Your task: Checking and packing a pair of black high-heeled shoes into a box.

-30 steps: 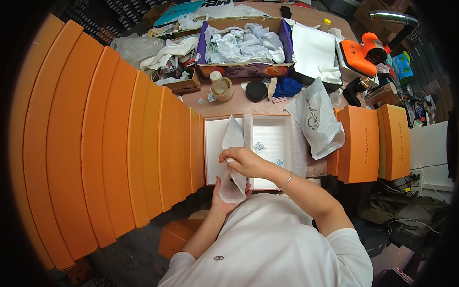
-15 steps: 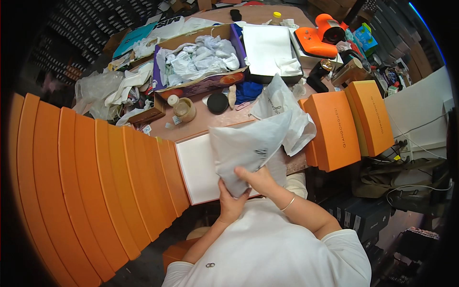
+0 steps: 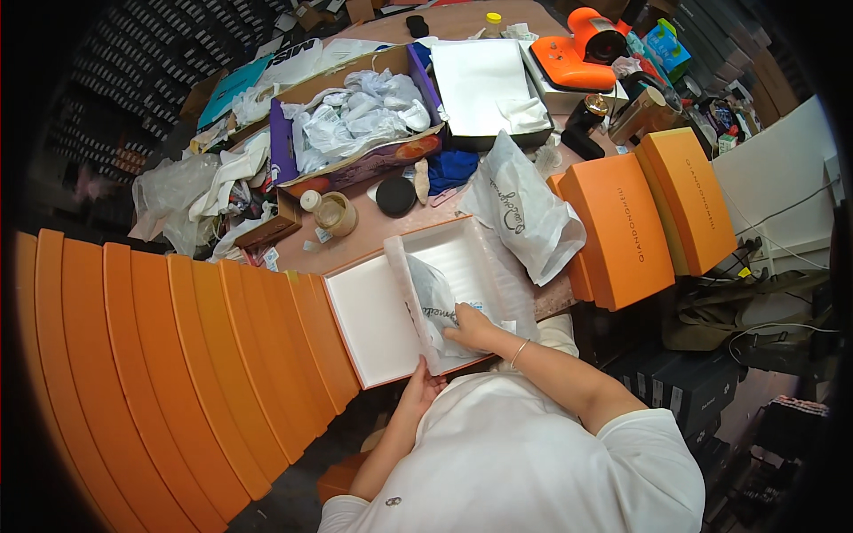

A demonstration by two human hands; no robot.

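Observation:
An open orange box [image 3: 373, 320] with a white inside lies on the table in front of me. A white fabric pouch [image 3: 435, 298] with dark lettering lies in its right half, wrapped in thin white tissue paper [image 3: 404, 284]. My right hand [image 3: 471, 327] presses flat on the pouch near the box's front edge. My left hand [image 3: 425, 382] grips the tissue fold and the box rim at the front. A bracelet circles my right wrist.
A long row of orange boxes [image 3: 178, 355] stands on edge at my left. Two closed orange boxes [image 3: 649, 213] sit at the right beside another white pouch [image 3: 524, 209]. Behind are a cardboard box of crumpled paper [image 3: 355, 115], a tape roll [image 3: 338, 213], a black disc [image 3: 395, 195] and an orange device [image 3: 577, 53].
The pouch, held up above the box before, now lies down inside it. My right hand has dropped onto it, and my left hand moved to the tissue at the front edge.

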